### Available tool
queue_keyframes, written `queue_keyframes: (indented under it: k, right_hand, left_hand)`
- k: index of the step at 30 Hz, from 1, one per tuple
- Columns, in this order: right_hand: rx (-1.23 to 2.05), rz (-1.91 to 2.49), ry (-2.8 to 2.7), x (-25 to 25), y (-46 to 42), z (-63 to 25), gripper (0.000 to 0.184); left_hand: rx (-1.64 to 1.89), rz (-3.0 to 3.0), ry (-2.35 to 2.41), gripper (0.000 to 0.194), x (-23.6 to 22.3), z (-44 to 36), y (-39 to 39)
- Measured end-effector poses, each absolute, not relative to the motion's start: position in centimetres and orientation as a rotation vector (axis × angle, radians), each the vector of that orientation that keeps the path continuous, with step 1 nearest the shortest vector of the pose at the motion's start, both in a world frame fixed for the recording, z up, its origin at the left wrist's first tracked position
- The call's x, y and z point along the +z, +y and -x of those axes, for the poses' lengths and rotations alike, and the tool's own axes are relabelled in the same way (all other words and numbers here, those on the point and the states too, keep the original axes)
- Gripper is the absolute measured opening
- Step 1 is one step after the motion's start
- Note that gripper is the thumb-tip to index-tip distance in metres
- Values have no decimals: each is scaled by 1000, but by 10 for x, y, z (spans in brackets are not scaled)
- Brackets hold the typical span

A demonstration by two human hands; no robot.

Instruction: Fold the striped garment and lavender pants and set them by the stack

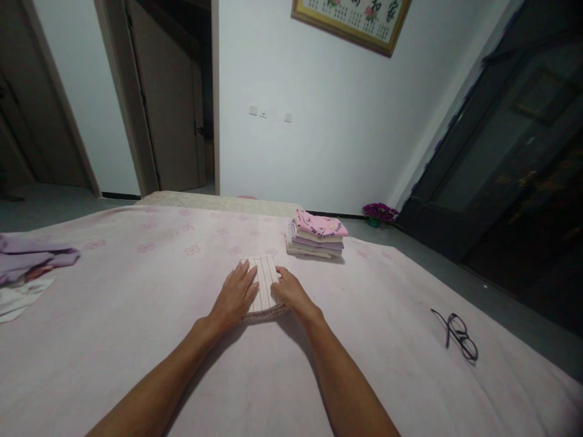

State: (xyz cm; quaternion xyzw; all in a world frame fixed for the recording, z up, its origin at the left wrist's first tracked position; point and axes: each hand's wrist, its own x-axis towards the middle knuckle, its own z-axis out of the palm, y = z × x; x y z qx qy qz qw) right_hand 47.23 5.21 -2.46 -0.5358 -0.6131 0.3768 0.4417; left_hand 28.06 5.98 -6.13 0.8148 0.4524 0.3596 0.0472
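A small folded striped cloth (265, 280) lies on the pink bedspread (136, 315) in front of me. My left hand (237, 295) rests flat on its left side, fingers stretched forward. My right hand (292, 292) lies on its right edge, fingers together and extended over the fabric. Both hands press the cloth down; neither lifts it.
A stack of folded clothes (316, 237) with a pink top piece sits just beyond the cloth. Eyeglasses (460, 335) lie on the bed at the right. Loose purple and white garments (27, 267) lie at the left edge. Doors and a white wall stand behind.
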Motion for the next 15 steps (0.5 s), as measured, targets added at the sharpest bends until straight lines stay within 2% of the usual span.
queue_keyframes:
  k: [6, 15]
  right_hand:
    - [728, 1596, -1740, -15, 47, -493, 58]
    - [526, 1818, -1881, -8, 42, -496, 53]
  left_hand:
    - [738, -2636, 1442, 52, -52, -298, 51]
    - [585, -2692, 1575, 53, -49, -312, 42]
